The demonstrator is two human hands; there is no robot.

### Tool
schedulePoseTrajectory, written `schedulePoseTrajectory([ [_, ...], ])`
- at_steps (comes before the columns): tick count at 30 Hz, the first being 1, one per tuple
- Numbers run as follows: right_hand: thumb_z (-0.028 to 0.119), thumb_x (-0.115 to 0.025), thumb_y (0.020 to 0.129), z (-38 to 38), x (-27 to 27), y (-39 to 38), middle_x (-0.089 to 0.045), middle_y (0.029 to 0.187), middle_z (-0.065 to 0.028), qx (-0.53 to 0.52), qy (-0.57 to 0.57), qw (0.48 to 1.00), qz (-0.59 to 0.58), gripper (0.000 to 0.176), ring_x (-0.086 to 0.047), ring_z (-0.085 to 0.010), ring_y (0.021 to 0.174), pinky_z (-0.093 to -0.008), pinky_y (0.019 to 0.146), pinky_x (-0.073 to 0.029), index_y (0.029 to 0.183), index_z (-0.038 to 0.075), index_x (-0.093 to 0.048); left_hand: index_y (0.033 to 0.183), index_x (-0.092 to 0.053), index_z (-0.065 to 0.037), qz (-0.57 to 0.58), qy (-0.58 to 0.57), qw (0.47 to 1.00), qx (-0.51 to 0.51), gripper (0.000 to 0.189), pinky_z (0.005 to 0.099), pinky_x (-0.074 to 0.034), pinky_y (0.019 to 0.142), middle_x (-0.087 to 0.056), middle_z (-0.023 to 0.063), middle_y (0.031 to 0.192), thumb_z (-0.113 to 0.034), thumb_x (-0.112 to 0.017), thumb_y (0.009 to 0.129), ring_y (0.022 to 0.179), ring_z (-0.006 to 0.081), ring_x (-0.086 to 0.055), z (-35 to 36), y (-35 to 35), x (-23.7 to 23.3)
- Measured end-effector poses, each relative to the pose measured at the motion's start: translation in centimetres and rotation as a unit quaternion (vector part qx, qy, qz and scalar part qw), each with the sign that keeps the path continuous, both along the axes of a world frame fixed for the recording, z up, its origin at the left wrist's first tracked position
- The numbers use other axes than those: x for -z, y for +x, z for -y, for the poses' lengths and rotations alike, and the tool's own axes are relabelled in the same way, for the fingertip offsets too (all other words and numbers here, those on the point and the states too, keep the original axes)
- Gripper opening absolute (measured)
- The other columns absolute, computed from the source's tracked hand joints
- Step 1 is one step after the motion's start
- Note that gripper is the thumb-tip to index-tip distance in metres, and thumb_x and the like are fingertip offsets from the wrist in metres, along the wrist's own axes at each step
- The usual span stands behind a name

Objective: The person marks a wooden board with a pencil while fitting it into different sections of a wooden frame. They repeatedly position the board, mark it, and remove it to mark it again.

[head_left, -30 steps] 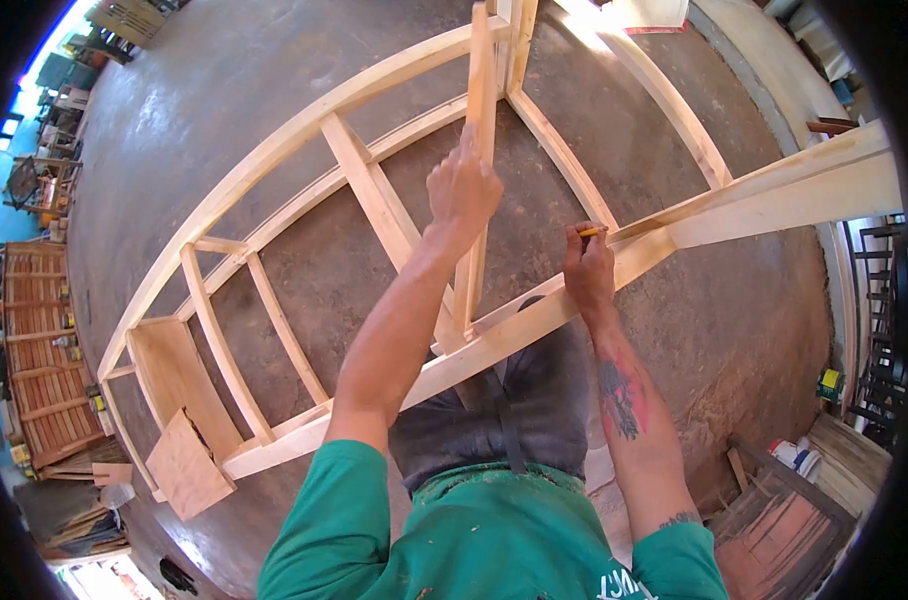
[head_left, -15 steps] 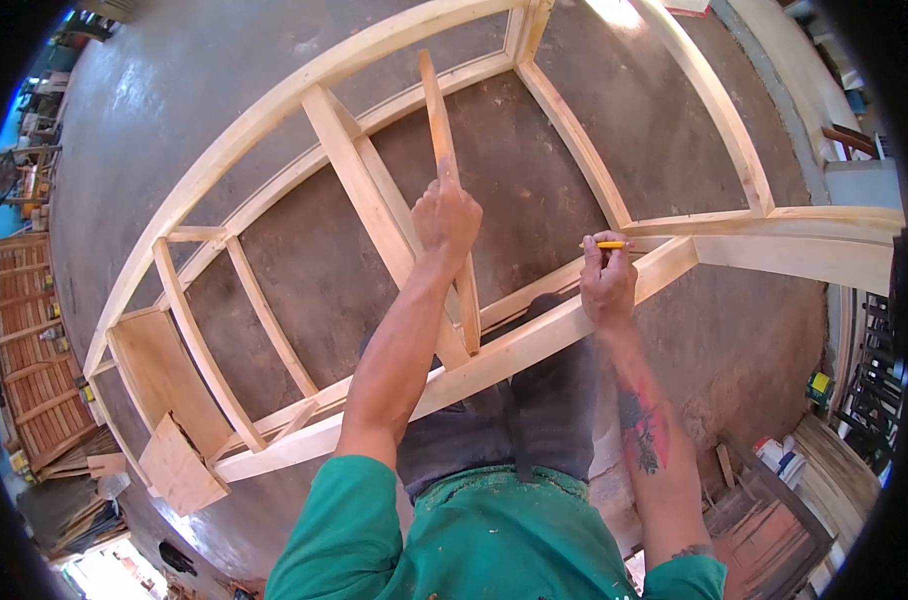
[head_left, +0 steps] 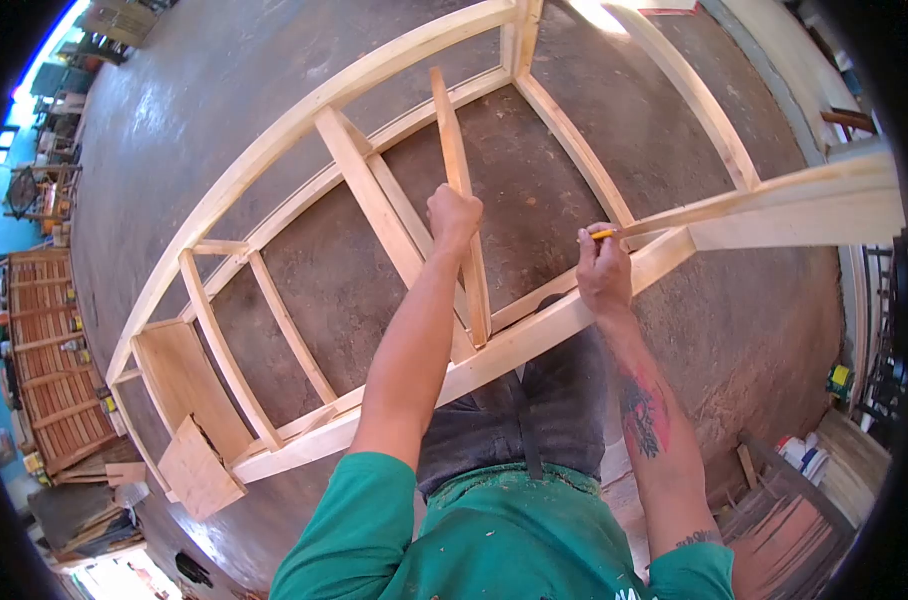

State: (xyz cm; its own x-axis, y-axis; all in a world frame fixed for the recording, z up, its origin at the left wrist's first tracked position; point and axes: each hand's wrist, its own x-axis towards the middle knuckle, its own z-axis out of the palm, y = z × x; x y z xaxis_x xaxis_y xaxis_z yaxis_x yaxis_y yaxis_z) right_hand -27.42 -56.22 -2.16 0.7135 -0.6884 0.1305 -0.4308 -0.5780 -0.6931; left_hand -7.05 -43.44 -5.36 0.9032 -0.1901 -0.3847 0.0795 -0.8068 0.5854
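Observation:
My left hand is wrapped around the middle of a loose wooden strip. The strip's near end is at the long front rail of a large wooden frame, beside a fixed crosspiece; its far end reaches over the frame's opening. My right hand pinches a yellow pencil between thumb and fingers. That hand is over the front rail, near its right end, where the rail meets other timbers.
The frame's curved far rail arcs away at the left. A plywood piece leans at its left end. Slatted wooden panels stand at the far left. Boards and a dark-framed panel lie at the lower right on the concrete floor.
The view has tilted a little, shifting the frame in it. My left hand still grips the strip. The pencil in my right hand now points more away from me, with less of it showing.

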Motion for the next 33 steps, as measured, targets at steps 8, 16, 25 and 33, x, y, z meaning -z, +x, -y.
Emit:
schedulePoseTrajectory([
  [8, 0.022, -0.054, 0.098, -0.6, -1.5, 0.4, -0.065, 0.074, -0.0224, 0.011, 0.031, 0.999, -0.003, 0.018, -0.064, -0.0457, 0.071, -0.0519, 0.058, -0.049, 0.105, 0.008, -0.045, 0.1, -0.063, 0.008, 0.143, -0.04, 0.989, -0.018, 0.028, 0.0455, -0.055, 0.079, -0.068, 0.0307, 0.088, -0.004, -0.058, 0.075, 0.087, 0.0446, -0.068, -0.2, -0.9, -2.8],
  [16, 0.022, -0.054, 0.098, -0.5, -0.9, 0.2, -0.065, 0.072, -0.0204, 0.004, 0.014, 1.0, 0.013, 0.017, -0.065, -0.0429, 0.071, -0.0509, 0.057, -0.051, 0.106, 0.009, -0.045, 0.099, -0.063, 0.007, 0.132, -0.042, 0.99, 0.005, 0.026, 0.0447, -0.055, 0.076, -0.069, 0.0277, 0.085, -0.003, -0.055, 0.076, 0.085, 0.0409, -0.069, -2.2, 0.0, -2.8],
  [25, 0.024, -0.053, 0.099, -0.3, -0.8, 0.3, -0.066, 0.073, -0.0209, -0.004, 0.053, 0.999, -0.011, 0.018, -0.065, -0.0442, 0.07, -0.0514, 0.057, -0.049, 0.106, 0.009, -0.046, 0.098, -0.064, 0.007, 0.064, -0.004, 0.998, -0.013, 0.026, 0.0444, -0.056, 0.069, -0.068, 0.0277, 0.078, -0.004, -0.056, 0.075, 0.077, 0.0402, -0.07, -3.0, -0.3, -2.5],
  [33, 0.024, -0.051, 0.1, -0.3, -1.3, -0.1, -0.067, 0.075, -0.0172, -0.028, 0.049, 0.998, -0.023, 0.017, -0.068, -0.038, 0.072, -0.0444, 0.058, -0.052, 0.107, 0.009, -0.047, 0.103, -0.064, 0.005, 0.091, -0.092, 0.991, -0.016, 0.03, 0.0447, -0.054, 0.077, -0.069, 0.0273, 0.084, -0.004, -0.056, 0.076, 0.086, 0.0412, -0.069, -2.6, -0.9, -1.6],
])
